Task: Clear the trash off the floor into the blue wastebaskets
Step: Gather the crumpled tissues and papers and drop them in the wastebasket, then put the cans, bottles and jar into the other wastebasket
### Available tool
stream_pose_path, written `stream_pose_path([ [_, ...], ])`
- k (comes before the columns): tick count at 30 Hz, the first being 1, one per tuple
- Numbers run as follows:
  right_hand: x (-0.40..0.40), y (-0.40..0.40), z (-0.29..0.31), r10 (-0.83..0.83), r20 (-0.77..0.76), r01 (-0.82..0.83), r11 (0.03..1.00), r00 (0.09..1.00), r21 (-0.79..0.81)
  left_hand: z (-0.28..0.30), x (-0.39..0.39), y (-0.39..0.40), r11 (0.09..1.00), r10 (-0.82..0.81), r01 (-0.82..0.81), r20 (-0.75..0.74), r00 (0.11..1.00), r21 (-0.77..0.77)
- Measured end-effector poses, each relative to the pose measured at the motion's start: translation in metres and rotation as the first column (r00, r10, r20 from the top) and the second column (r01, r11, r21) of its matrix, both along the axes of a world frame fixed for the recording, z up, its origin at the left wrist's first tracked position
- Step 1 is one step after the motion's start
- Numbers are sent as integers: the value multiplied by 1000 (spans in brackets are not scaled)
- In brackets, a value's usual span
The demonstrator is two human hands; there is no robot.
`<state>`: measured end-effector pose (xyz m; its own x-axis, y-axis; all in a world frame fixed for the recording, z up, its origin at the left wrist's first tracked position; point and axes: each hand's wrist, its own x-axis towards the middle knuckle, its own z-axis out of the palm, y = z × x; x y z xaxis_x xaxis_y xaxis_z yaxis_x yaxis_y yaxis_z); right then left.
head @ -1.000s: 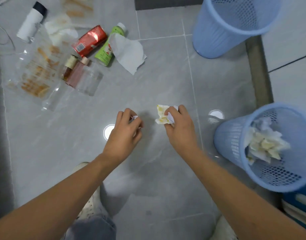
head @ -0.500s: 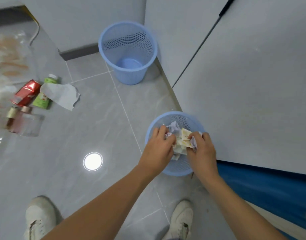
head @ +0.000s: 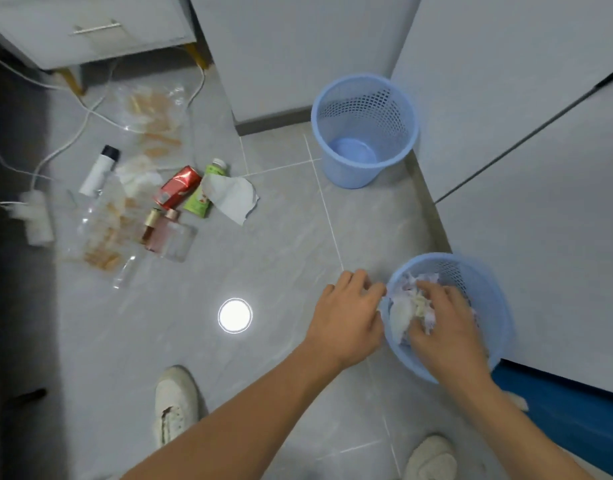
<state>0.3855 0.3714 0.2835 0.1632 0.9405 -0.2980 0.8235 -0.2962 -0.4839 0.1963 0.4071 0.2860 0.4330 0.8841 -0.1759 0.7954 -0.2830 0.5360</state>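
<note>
The near blue wastebasket (head: 487,273) stands at the lower right and holds crumpled white tissues (head: 404,308). My right hand (head: 447,327) lies palm down inside it, fingers spread over the tissues. My left hand (head: 346,317) hovers just outside the basket's left rim, fingers loosely apart and empty. A second blue wastebasket (head: 350,174), with nothing in it, stands farther back by the wall. Trash lies on the floor at the left: a red pack (head: 178,187), a green tube (head: 199,202), torn paper (head: 234,197), a white bottle (head: 97,171), a pink glass bottle (head: 166,233) and clear plastic bags (head: 100,237).
White cables and a charger (head: 35,216) trail along the far left. A cabinet on legs (head: 90,29) stands at the back left, and grey cupboard fronts (head: 540,168) line the right. My two white shoes (head: 175,400) (head: 430,459) stand on the grey tiles near the bottom.
Both hands carried tissues from the floor to the near basket. The tissues now lie in it; my left hand has drawn out to the left, and my right hand has sunk onto the pile.
</note>
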Motion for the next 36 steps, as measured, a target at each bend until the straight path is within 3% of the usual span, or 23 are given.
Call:
stream_pose_path([
  [8,-169,62,28,182,-108,-177,983,977,54,23,-184,7,971,235,-236,-29,972,-48],
  [18,-382,117,21,326,-138,-341,935,935,-99,30,-394,1,873,458,-466,-85,885,-146],
  [27,-472,166,-83,210,-186,-263,904,960,-336,-70,-452,22,748,559,-582,-170,811,-318],
  [36,-521,215,-217,-38,-241,-70,904,970,-423,-195,-466,85,717,633,-647,-145,760,-260],
])
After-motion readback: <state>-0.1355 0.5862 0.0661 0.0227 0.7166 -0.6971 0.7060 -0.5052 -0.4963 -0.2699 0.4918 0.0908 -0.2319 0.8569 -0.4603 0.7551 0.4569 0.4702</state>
